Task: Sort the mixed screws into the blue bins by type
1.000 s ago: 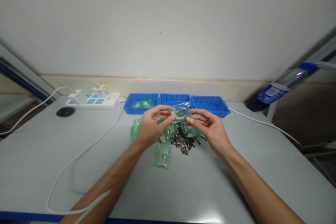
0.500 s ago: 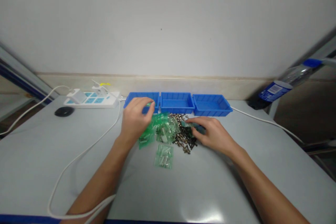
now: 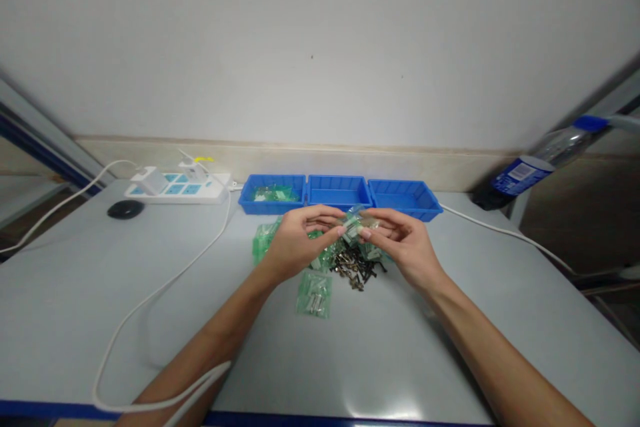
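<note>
Between both hands, above the pile, is a small green-tinted plastic bag (image 3: 353, 225) with small pale pieces inside. My left hand (image 3: 300, 240) pinches its left side between thumb and fingers. From the other side, my right hand (image 3: 407, 243) grips it the same way. Below lies a heap of loose screws (image 3: 354, 270), brass and dark. More green plastic bags (image 3: 263, 239) lie beside the heap, partly hidden by my left hand. Nearer to me, a single bag of metal parts (image 3: 314, 295) lies flat on the table.
Three blue trays stand in a row at the back: the left tray (image 3: 243, 199) holds green bags, beside a middle tray (image 3: 340, 192) and a right tray (image 3: 405, 197). A power strip (image 3: 217, 190), black mouse (image 3: 125, 209), white cable (image 3: 150, 297) and bottle (image 3: 523, 173) surround the workspace.
My left hand has moved right and down from the left tray to the bag. My right hand has lifted slightly, and both hands now meet on the bag above the screws.
</note>
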{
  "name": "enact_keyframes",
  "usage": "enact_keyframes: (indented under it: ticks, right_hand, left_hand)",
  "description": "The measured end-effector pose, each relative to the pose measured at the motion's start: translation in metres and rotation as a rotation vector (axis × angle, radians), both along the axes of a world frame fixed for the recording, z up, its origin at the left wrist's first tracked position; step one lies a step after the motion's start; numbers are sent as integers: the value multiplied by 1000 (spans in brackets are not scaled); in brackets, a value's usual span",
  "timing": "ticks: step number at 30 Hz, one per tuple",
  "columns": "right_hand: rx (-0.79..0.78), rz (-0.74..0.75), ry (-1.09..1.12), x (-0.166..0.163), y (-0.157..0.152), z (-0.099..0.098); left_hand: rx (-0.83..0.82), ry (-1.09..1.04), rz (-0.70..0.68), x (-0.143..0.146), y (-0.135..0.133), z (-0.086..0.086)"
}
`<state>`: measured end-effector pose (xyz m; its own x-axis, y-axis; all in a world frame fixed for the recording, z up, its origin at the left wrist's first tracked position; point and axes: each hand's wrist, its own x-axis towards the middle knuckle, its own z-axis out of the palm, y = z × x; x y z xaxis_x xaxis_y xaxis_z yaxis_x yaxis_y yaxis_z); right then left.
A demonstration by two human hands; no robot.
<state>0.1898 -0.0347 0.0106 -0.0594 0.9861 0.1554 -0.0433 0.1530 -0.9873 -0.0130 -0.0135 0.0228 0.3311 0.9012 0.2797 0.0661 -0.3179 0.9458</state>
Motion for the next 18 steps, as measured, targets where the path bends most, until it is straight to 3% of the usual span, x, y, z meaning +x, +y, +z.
enact_keyframes:
  ticks: [4,7,10,13,18]
  right_hand:
    - [-36,17,35,-2,0,1]
    - [-5,22,-59,3,1,4]
    - [153,39,-381,15,1,9]
    - [358,200,-790,30,-1,16]
    - [393,335,-962,39,-4,19]
  left_hand:
    - [-23,-58,18,4,0,-1]
    - [113,-9,125,1,0,4]
    - [405,185,424,-14,6,8]
    - [646,424,630,-37,20,4]
    - [714,685,619,-54,36,-11]
